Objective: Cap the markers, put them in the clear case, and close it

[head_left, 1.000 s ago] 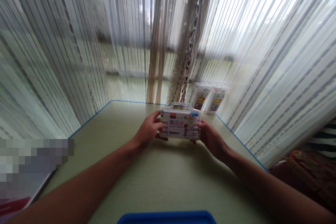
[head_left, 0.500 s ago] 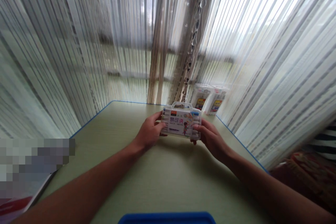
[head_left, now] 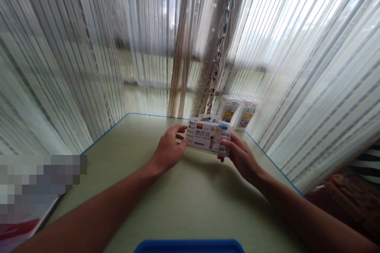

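A clear plastic marker case (head_left: 208, 134) with a carry handle and a colourful label is held upright, slightly tilted, just above the pale green table (head_left: 166, 205). My right hand (head_left: 242, 157) grips its right end, thumb on the front. My left hand (head_left: 168, 149) is at the case's left end with fingers spread, fingertips touching or nearly touching its edge. Both forearms reach in from the bottom corners.
Two more marker cases (head_left: 237, 111) stand at the table's far right corner against striped sheer curtains (head_left: 89, 59). A blue tray edge (head_left: 190, 246) shows at the bottom. A book or paper (head_left: 20, 225) lies at the left. A patterned cushion (head_left: 353, 197) sits right.
The case has shifted slightly right and tilted. My left hand has loosened from a wrap around the left end to spread fingers. My right hand still holds on.
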The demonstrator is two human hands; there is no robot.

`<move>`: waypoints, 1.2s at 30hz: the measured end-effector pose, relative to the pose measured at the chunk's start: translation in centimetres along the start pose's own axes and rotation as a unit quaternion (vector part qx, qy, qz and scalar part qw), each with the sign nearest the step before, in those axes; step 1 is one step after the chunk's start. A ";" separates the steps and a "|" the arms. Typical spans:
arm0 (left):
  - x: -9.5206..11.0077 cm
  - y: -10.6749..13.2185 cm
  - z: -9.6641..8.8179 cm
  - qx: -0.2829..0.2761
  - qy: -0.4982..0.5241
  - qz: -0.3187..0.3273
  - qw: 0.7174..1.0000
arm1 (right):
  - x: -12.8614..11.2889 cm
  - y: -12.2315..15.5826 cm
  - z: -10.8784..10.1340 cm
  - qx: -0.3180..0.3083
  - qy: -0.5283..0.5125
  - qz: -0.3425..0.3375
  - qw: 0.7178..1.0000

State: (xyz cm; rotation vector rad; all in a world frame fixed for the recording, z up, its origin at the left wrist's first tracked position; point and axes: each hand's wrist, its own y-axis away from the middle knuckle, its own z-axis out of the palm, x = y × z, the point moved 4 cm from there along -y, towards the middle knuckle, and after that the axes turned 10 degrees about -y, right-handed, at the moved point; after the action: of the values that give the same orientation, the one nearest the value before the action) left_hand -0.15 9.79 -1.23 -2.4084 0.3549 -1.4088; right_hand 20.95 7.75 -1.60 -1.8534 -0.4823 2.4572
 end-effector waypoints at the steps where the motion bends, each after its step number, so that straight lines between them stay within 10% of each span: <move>1: 0.0 0.0 0.0 0.003 0.003 -0.001 1.000 | 0.0 0.0 0.0 0.000 0.001 -0.001 1.000; 36: 0.4 0.2 0.4 -0.060 0.028 0.005 0.998 | -0.4 0.2 0.0 -0.014 -0.019 -0.005 1.000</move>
State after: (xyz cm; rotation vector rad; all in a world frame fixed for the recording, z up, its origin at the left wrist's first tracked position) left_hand 0.39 9.52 -1.24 -2.4615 0.4788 -1.4914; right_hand 21.11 7.48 -1.32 -1.8131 -0.5288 2.4974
